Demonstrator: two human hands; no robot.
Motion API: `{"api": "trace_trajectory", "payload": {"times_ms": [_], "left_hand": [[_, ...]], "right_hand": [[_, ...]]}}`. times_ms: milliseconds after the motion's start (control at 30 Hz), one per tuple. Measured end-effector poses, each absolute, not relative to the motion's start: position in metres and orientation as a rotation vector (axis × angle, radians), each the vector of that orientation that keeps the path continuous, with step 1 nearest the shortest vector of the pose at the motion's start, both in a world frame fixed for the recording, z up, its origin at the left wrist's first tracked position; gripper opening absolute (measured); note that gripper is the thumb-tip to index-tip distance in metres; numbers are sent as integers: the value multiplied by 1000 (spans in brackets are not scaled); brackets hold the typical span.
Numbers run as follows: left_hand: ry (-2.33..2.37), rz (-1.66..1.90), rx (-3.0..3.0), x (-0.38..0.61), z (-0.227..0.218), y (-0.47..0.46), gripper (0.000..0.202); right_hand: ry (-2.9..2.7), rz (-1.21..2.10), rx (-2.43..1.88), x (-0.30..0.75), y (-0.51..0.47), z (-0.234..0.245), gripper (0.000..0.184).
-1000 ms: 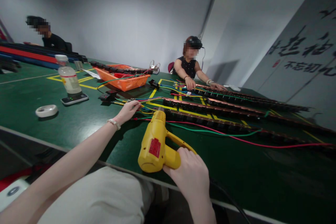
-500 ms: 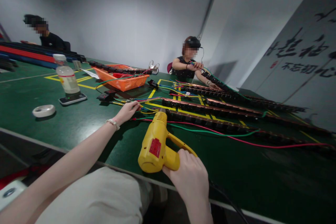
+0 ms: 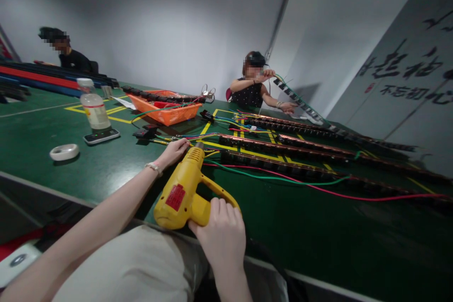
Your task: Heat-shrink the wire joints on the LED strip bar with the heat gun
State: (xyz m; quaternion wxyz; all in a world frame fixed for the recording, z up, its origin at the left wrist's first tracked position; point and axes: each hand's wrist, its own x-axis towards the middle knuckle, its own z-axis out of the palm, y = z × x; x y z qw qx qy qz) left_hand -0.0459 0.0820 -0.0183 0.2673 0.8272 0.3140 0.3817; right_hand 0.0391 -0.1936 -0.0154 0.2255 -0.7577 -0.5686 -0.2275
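Wires [image 3: 162,142], slim and glossy, run into our left hand [image 3: 173,150], narrowed around them; we judge the work partway, but cannot tell which wires are finished. Beside it, the chunky yellow plastic heat gun [image 3: 180,191] has its nozzle [image 3: 200,145] near them, handle wrapped by our right hand [image 3: 224,229]. Further right, long ribbed coppery-black strips [image 3: 276,163] lie on smooth green tabletop [image 3: 318,231]

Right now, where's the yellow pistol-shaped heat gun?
In the head view, the yellow pistol-shaped heat gun is slightly left of centre, in the lower half, held in the right hand, its nozzle just right of the left hand's fingertips.
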Motion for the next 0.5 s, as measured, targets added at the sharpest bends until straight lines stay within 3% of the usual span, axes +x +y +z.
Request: {"api": "trace_trajectory", "payload": {"times_ms": [200, 500], "left_hand": [[759, 979, 2169, -49, -16, 82, 35], [774, 960, 2136, -53, -13, 78, 33]], "right_hand": [[-1565, -630, -2022, 27, -183, -18, 51], [-1573, -608, -1974, 27, -181, -19, 49]]}}
